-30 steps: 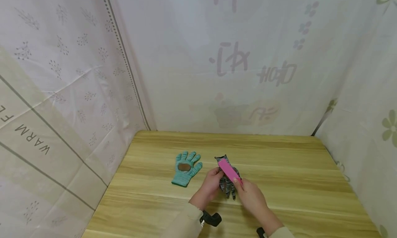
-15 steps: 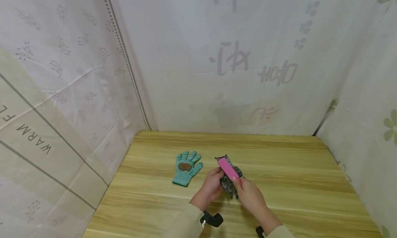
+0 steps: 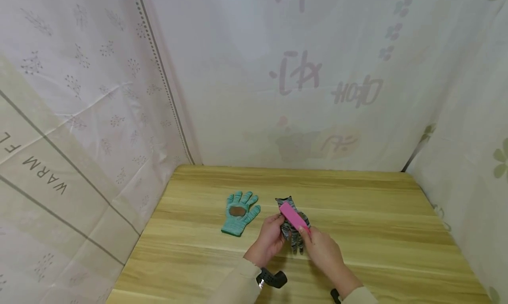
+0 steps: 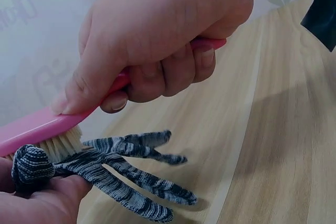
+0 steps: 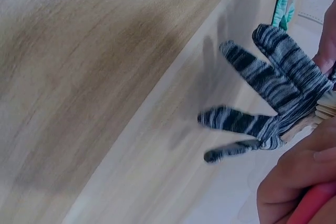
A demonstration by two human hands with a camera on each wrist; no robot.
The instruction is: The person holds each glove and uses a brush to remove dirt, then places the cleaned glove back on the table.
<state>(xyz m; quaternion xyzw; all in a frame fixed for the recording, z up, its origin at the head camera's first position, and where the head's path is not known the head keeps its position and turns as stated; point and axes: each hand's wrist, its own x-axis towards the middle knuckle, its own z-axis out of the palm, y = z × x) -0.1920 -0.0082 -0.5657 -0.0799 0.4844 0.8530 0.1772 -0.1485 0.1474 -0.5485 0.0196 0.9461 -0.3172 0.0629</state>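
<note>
My left hand [image 3: 271, 235] grips a dark grey striped knit glove [image 4: 126, 184], whose fingers hang down clear of the table. In my right hand [image 3: 323, 250] is the handle of a pink brush [image 3: 293, 216], with the thumb laid along its back. Its cream bristles [image 4: 62, 144] press against the glove's palm side, as the left wrist view shows. From the right wrist, the glove's fingers [image 5: 262, 82] spread toward the table. The brush head covers part of the glove in the head view.
A teal striped glove [image 3: 235, 223] with a brown palm patch lies flat on the wooden table [image 3: 377, 216], left of my hands. Printed cloth curtains [image 3: 238, 75] stand behind the table and along both sides.
The striped glove's hanging fingers sway a little right, then slightly back. Both hands keep their holds, and the brush stays against the glove with barely any shift.
</note>
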